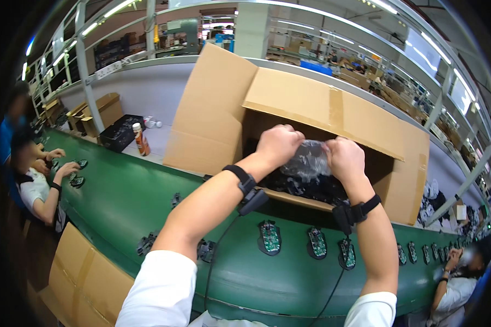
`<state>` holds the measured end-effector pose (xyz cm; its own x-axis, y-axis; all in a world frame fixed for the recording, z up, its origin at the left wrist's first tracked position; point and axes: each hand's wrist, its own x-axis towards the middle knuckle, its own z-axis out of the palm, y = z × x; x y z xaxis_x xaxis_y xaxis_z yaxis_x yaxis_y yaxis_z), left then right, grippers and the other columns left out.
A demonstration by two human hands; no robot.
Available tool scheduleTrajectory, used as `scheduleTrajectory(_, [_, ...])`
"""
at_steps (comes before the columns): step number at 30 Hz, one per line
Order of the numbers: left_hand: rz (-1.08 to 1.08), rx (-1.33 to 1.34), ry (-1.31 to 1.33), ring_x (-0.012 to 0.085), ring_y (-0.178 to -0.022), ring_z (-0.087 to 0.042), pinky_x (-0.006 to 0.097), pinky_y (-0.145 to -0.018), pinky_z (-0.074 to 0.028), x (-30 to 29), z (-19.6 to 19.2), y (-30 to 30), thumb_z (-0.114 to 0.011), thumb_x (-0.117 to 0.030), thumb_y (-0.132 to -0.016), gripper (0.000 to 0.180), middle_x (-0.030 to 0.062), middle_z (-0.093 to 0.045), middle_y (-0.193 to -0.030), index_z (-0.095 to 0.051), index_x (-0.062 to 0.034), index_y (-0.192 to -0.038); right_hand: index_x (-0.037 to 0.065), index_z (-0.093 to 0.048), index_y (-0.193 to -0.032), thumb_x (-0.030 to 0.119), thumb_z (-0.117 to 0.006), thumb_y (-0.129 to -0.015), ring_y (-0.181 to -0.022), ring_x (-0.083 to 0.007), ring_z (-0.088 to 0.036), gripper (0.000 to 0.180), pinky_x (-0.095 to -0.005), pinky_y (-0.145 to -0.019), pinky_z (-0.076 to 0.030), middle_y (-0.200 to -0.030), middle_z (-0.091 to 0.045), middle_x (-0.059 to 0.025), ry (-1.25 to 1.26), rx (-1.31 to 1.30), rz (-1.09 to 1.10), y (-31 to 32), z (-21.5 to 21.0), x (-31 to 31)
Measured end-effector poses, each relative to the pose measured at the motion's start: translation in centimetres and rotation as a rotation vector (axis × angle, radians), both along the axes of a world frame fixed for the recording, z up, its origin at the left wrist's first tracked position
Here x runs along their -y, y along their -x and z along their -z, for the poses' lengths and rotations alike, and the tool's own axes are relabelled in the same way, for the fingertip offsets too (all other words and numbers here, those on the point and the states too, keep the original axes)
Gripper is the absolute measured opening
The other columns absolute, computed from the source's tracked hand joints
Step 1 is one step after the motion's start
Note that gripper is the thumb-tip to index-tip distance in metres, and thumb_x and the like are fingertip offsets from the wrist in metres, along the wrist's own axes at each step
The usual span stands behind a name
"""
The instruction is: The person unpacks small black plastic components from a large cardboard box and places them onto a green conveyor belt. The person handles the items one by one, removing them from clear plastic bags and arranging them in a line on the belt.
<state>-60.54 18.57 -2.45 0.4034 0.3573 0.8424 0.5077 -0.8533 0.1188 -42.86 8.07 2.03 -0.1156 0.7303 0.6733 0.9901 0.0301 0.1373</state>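
Note:
Over the mouth of an open cardboard box [305, 92], both of my hands grip a clear plastic bag [306, 163]. My left hand [281, 144] is closed with the bag's edge pinched at its fingertips. My right hand [346, 158] pinches the other side, its fingers curled. Between them the bag hangs crumpled and see-through. Below it, dark pieces [297, 188] lie in the box, too shadowed to make out. Black straps with small devices circle my wrists, the left strap [243, 180] and the right strap [364, 209].
A green conveyor belt [234, 289] carries a row of circuit boards on black bases [269, 238]. Dark plastic parts [147, 243] lie left. Co-workers sit at both ends. An orange bottle [141, 139] and black tray [123, 131] stand behind; another cardboard box [84, 272] stands near left.

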Motion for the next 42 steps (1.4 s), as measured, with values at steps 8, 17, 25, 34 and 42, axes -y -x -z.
scheduleTrajectory(8, [0.132, 0.309, -0.066, 0.0291, -0.085, -0.066, 0.037, -0.072, -0.054, 1.1, -1.1, -0.1, -0.07, -0.013, -0.084, 0.005, 0.0078, -0.068, -0.089, -0.07, -0.0103, -0.088, 0.008, -0.072, -0.086, 0.021, -0.067, -0.086, -0.075, -0.0308, -0.066, 0.014, -0.0378, -0.066, -0.052, -0.081, -0.068, -0.0119, -0.235, -0.348, -0.162, -1.0, 0.0, 1.6])
scheduleTrajectory(17, [0.862, 0.209, 0.382, 0.0255, -0.084, -0.062, 0.036, -0.076, -0.05, 12.2, 1.2, -4.0, -0.061, -0.004, -0.087, 0.005, 0.0159, -0.061, -0.099, -0.058, -0.0004, -0.086, 0.0, -0.061, -0.099, 0.015, -0.057, -0.097, -0.076, -0.0111, -0.058, 0.016, -0.0265, -0.069, -0.05, -0.086, -0.064, -0.0042, -0.765, -1.181, -0.383, -1.2, 7.3, 5.1])
scheduleTrajectory(25, [1.001, 0.282, 0.52, 0.0328, -0.074, -0.056, 0.038, -0.068, -0.048, 17.2, 2.1, -10.5, -0.056, -0.012, -0.094, 0.016, 0.0148, -0.056, -0.08, -0.056, 0.0007, -0.086, 0.004, -0.052, -0.11, 0.032, -0.044, -0.097, -0.12, -0.0333, -0.05, 0.032, -0.0509, -0.101, -0.045, -0.133, -0.047, -0.0124, -0.902, -1.773, -1.267, -2.3, 10.3, 10.4])
scheduleTrajectory(34, [1.37, 0.089, 0.75, 0.02, -0.074, -0.067, 0.03, -0.07, -0.054, 16.2, 0.9, -12.0, -0.061, -0.002, -0.084, 0.017, 0.0123, -0.069, -0.087, -0.066, 0.0041, -0.099, 0.007, -0.046, -0.123, 0.012, -0.051, -0.095, -0.087, -0.0226, -0.06, 0.029, -0.0335, -0.059, -0.055, -0.107, -0.057, -0.0199, -1.089, -1.597, -0.648, -8.5, 9.4, 15.0])
scheduleTrajectory(42, [0.006, -0.802, 0.578, 0.0296, -0.101, -0.069, 0.042, -0.081, -0.056, -1.3, 6.1, -17.5, -0.072, -0.018, -0.076, 0.025, 0.0118, -0.073, -0.103, -0.076, -0.0107, -0.099, 0.005, -0.051, -0.112, 0.014, -0.044, -0.093, -0.079, -0.0221, -0.052, 0.023, -0.0233, -0.043, -0.043, -0.116, -0.05, -0.0167, -0.924, -1.473, -0.996, -10.5, 10.2, 16.3])
